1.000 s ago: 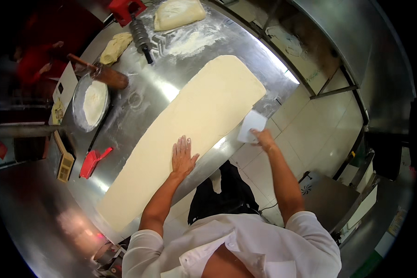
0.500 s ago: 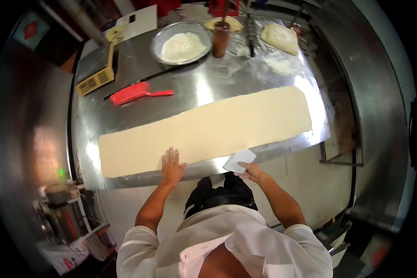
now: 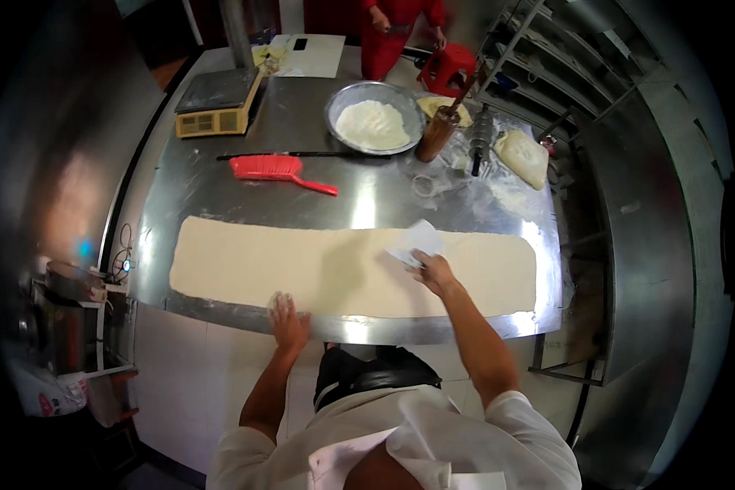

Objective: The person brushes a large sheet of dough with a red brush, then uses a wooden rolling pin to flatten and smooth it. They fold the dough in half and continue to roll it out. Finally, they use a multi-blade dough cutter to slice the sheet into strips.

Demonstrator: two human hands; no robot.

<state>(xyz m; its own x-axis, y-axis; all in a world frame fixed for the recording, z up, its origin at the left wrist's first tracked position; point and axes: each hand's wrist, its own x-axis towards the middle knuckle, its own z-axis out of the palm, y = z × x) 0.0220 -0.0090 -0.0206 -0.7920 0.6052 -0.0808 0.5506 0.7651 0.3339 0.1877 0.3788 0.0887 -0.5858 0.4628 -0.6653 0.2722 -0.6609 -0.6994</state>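
Observation:
A long flat sheet of pale dough [image 3: 261, 261] stretches across the steel table [image 3: 286, 208]. My right hand [image 3: 430, 271] grips a white flat dough scraper [image 3: 415, 238]. The scraper is over the sheet's far edge, right of the middle; whether it touches the dough I cannot tell. At the table's near edge, my left hand [image 3: 288, 324] holds nothing. Its floury fingers are stretched out over the near border of the dough.
Behind the dough lie a red brush [image 3: 268, 168] and a thin black rod [image 3: 302, 154]. Farther back stand a scale [image 3: 217, 100], a metal bowl [image 3: 416, 110] of flour, a brown wooden roller [image 3: 438, 135] and a dough lump [image 3: 521, 158]. A person in red [image 3: 382, 53] stands beyond.
My right hand has carried the scraper from the near table edge to the sheet's far side. My left hand has drawn back toward the near edge. The view has shifted, showing a person in red.

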